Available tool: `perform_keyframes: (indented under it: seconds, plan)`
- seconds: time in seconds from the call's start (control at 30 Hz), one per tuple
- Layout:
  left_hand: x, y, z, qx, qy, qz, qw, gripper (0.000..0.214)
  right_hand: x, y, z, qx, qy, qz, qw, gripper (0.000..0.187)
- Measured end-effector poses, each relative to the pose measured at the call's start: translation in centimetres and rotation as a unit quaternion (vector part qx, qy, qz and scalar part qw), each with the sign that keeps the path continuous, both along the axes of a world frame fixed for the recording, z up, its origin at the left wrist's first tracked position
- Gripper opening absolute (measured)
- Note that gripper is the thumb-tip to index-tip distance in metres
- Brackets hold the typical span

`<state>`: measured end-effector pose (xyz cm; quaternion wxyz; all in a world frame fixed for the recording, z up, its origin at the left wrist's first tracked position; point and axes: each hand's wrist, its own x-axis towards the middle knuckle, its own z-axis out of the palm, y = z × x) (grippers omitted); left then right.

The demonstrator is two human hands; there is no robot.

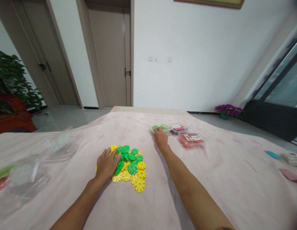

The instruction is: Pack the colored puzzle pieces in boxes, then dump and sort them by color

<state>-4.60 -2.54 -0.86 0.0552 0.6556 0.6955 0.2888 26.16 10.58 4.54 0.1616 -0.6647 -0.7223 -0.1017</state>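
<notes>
My left hand [107,164] lies with its fingers outstretched on the left side of a loose heap of plastic snowflake discs. Green discs [132,168] are mostly on top, and yellow discs [139,184] spread around the near and right edges. Farther off, my right hand [160,138] reaches to a clear plastic box [169,132] with pale green discs [164,126] in it. Its fingers are curled down at the box's near left side. The fingertips are hidden, so what they hold cannot be made out.
Right of the box sit a labelled box of dark pieces [178,128] and one of orange-red pieces [191,141]. Open clear boxes [59,145] lie at left on the pink cloth [153,204]. A blue item [273,154] and a pink item [291,175] lie far right.
</notes>
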Motion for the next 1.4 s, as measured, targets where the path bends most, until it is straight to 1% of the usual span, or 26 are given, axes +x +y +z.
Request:
perform_keyframes:
  seconds: [0.1,0.17,0.23,0.3,0.33,0.4,0.47,0.5,0.53,0.57,0.63,0.67,0.7,0.77,0.83,0.93,1.0,1.1,1.2,1.27,1.33,1.4]
  plan:
    - [1.6,-0.1,0.3,-0.019,0.033,-0.014,0.999,0.053,0.0,0.1,0.5,0.000,-0.041,0.033,0.999,0.019]
    - [2.3,-0.4,0.6,-0.019,0.030,-0.048,0.998,0.054,-0.6,-0.5,0.7,0.013,-0.052,0.061,0.997,0.024]
    - [2.7,-0.6,0.9,-0.015,0.013,-0.086,0.996,0.053,-2.0,-1.7,0.5,0.036,-0.047,0.093,0.994,0.027]
    - [3.0,-0.6,1.1,-0.010,-0.016,-0.124,0.992,0.049,-4.1,-3.5,0.2,0.060,-0.026,0.125,0.990,0.027]
    - [3.2,-0.7,1.3,-0.005,-0.031,-0.132,0.991,0.048,-5.3,-4.5,0.1,0.071,-0.009,0.140,0.988,0.027]
    - [3.4,-0.7,1.5,0.013,-0.056,-0.117,0.991,0.048,-7.5,-6.3,-0.1,0.074,0.036,0.193,0.978,0.022]
    - [3.3,-0.8,1.6,0.027,-0.072,-0.086,0.993,0.051,-8.5,-7.3,0.0,0.082,0.115,0.254,0.957,0.015]
    - [3.2,-0.8,1.6,0.028,-0.077,-0.077,0.994,0.052,-8.5,-7.5,0.2,0.094,0.162,0.266,0.946,0.014]
    - [3.0,-0.9,1.6,0.025,-0.082,-0.074,0.994,0.053,-7.9,-7.4,0.4,0.114,0.211,0.259,0.936,0.016]
    - [2.9,-0.9,1.5,0.020,-0.086,-0.075,0.993,0.052,-7.0,-7.1,0.5,0.136,0.256,0.234,0.928,0.021]
    - [2.5,-0.8,1.4,0.015,-0.087,-0.075,0.993,0.049,-4.4,-6.2,0.7,0.174,0.323,0.150,0.918,0.037]
    - [2.4,-0.7,1.3,0.016,-0.085,-0.075,0.993,0.047,-2.9,-5.7,0.6,0.169,0.336,0.121,0.919,0.045]
    - [2.3,-0.6,1.3,0.019,-0.081,-0.076,0.994,0.045,-1.5,-5.2,0.3,0.150,0.337,0.117,0.922,0.052]
    - [2.3,-0.3,1.2,0.024,-0.075,-0.082,0.994,0.043,0.7,-4.5,-0.5,0.116,0.330,0.151,0.925,0.059]
    - [2.4,-0.2,1.3,0.027,-0.075,-0.083,0.993,0.043,1.8,-4.1,-1.5,0.081,0.322,0.204,0.921,0.053]
    - [2.3,-0.3,1.5,0.031,-0.090,-0.084,0.992,0.043,1.7,-3.9,-2.6,0.069,0.329,0.241,0.910,0.032]
    - [2.2,-0.4,1.6,0.035,-0.111,-0.088,0.989,0.042,0.9,-4.1,-2.5,0.079,0.324,0.250,0.909,0.022]
    - [2.1,-0.5,1.5,0.054,-0.175,-0.079,0.980,0.041,-0.7,-5.0,-1.1,0.087,0.286,0.267,0.916,0.016]
    - [2.1,-0.4,1.2,0.102,-0.267,-0.042,0.958,0.042,-3.0,-6.8,0.9,0.107,0.276,0.263,0.918,0.017]
    - [2.1,-0.1,1.3,0.114,-0.360,-0.019,0.926,0.051,-4.8,-8.3,2.1,0.132,0.293,0.269,0.908,0.017]
    - [2.1,0.2,1.7,0.109,-0.477,-0.016,0.872,0.064,-6.6,-9.8,2.9,0.156,0.315,0.290,0.890,0.017]
    - [2.0,0.3,2.5,0.085,-0.595,-0.033,0.798,0.072,-8.2,-11.1,3.3,0.172,0.333,0.313,0.873,0.016]
